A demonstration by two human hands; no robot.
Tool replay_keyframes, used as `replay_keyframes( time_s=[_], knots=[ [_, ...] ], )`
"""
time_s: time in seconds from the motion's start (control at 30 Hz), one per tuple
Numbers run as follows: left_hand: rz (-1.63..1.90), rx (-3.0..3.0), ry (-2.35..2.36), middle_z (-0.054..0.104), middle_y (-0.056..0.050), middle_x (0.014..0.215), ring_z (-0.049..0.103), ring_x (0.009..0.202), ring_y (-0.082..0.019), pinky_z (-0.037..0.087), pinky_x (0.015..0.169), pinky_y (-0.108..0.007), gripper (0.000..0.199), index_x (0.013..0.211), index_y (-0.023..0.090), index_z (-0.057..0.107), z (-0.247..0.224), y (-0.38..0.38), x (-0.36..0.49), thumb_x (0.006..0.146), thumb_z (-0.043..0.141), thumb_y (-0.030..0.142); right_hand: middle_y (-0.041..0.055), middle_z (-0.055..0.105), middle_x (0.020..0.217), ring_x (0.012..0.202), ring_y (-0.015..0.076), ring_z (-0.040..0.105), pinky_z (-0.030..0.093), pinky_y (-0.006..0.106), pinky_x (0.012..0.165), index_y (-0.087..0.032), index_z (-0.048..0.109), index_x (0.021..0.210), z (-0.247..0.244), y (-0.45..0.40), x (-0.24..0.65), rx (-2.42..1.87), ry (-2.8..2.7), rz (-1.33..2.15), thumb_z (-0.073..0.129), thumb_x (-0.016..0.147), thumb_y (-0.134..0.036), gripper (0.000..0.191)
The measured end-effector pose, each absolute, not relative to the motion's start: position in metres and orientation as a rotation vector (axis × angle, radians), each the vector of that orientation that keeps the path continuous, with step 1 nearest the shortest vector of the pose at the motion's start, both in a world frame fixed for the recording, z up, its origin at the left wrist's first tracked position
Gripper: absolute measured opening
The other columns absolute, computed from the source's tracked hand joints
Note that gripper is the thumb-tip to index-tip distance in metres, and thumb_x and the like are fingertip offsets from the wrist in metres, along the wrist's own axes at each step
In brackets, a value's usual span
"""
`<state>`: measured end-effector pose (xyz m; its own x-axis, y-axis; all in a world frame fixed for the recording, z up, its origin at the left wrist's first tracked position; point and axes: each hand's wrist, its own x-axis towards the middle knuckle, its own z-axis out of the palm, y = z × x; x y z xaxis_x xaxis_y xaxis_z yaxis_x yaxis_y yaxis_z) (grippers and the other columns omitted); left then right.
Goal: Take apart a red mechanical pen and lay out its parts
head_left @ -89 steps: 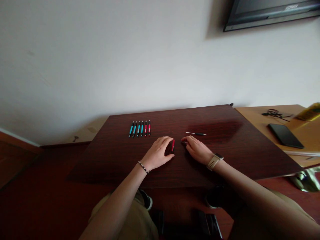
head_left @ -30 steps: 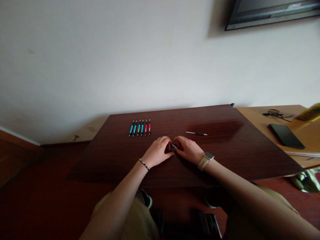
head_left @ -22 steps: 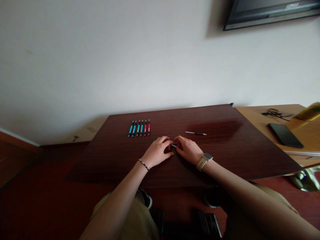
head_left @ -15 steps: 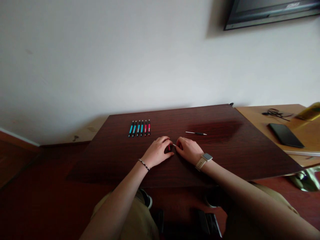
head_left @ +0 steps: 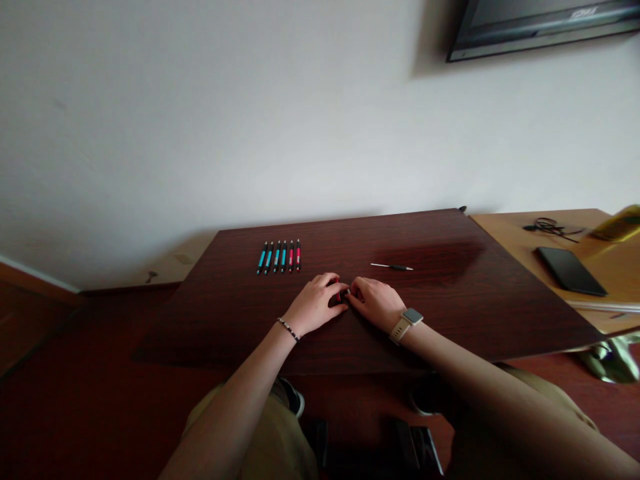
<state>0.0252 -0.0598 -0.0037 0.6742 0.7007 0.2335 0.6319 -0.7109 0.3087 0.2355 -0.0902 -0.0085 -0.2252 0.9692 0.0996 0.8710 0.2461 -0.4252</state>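
My left hand (head_left: 316,303) is closed around a red-and-black pen (head_left: 339,295), mostly hidden by the fingers, low over the dark table. My right hand (head_left: 376,301), with a watch at its wrist, has curled fingers pinching the pen's right end. That end is largely covered, so I cannot tell whether the pen is whole. Behind the right hand lies a loose pen piece (head_left: 392,267), with a thin white rod and a black grip. Left of it, blue-and-black pens (head_left: 273,257) and two pink-and-black pens (head_left: 295,256) are lined up in a row.
The dark wooden table (head_left: 240,313) stands against a white wall. On a lighter table (head_left: 510,233) at the right are a black phone (head_left: 571,271), a coiled cable (head_left: 550,227) and a yellow object (head_left: 620,225). A screen (head_left: 545,30) hangs above.
My right hand has shifted slightly left toward the left hand, and the light-coloured rod between them now shows less. My left hand and the lined-up pens have stayed in place.
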Motion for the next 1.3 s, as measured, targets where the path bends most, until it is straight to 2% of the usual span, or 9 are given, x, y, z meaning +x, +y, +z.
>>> replay_keyframes(
  time_s=[0.7,0.93,1.3],
  knots=[
    [0.489,2.695,1.069,0.057,-0.009,0.145,0.056,0.132,-0.028,0.047,0.117,-0.045,0.042,0.133,0.028,0.07,-0.007,-0.057,0.022,0.092,0.076,0.037,0.0009,0.072,0.086,0.076,0.0171,0.064,0.031,0.028,0.064,-0.022,0.062,0.091,-0.009,-0.1,0.247,-1.715,-2.191,0.41,0.062,0.099,-0.033,0.014],
    [0.482,2.706,1.075,0.057,-0.009,0.145,0.056,0.132,-0.028,0.047,0.117,-0.045,0.043,0.134,0.028,0.07,-0.005,-0.058,0.021,0.093,0.075,0.038,0.0016,0.073,0.087,0.079,0.0173,0.066,0.034,0.027,0.066,-0.022,0.065,0.092,-0.011,-0.086,0.255,-1.751,-2.153,0.416,0.063,0.099,-0.038,0.017],
    [0.487,2.704,1.077,0.057,-0.009,0.144,0.056,0.131,-0.028,0.048,0.115,-0.047,0.042,0.134,0.03,0.069,-0.005,-0.06,0.022,0.093,0.076,0.037,0.001,0.073,0.088,0.075,0.017,0.066,0.033,0.028,0.062,-0.023,0.065,0.091,-0.009,-0.082,0.248,-1.744,-2.148,0.385,0.062,0.1,-0.041,0.02]
  ],
)
